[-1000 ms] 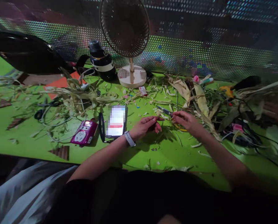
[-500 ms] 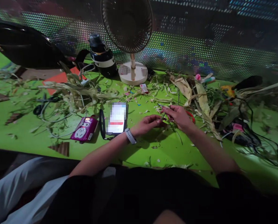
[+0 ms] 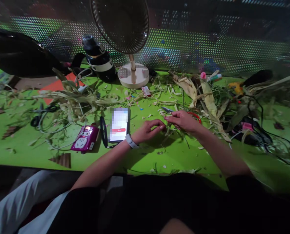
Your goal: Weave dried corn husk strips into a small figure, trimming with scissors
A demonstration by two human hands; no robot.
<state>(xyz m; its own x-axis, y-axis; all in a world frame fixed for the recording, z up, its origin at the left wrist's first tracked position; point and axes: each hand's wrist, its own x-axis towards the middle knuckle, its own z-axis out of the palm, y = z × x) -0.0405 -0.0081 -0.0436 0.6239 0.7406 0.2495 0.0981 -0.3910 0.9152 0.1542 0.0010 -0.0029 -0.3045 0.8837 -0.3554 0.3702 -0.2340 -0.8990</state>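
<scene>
1. Since half a second ago, our two hands have drawn closer together over the green table (image 3: 25, 152), and our view has swung a little so the fan (image 3: 122, 24) now sits further left.
2. Our left hand (image 3: 148, 130) curls loosely with its fingertips pinched on a thin strip of dried leaf (image 3: 168, 130), which lies just right of the phone (image 3: 120, 124) near the middle of the table.
3. Our right hand (image 3: 182, 119) closes around the scissors (image 3: 181, 113); the blades poke out to the far left and a red handle loop shows on its right.
4. We judge the leaf strip to be very light, dry and limp along its length, yet brittle enough to split along the grain. Holding it close to the cut point, between thumb and forefinger, should keep it taut; a grip further back would let it flop.
5. The scissors are stiff and need a firm hold through the loops.
6. A heap of dried husks (image 3: 208, 97) lies on the far right, more stalks and cables tangle at the far left, and a pink power strip (image 3: 84, 142) rests left of the phone.
7. Small cuttings litter the surface around both hands.
</scene>
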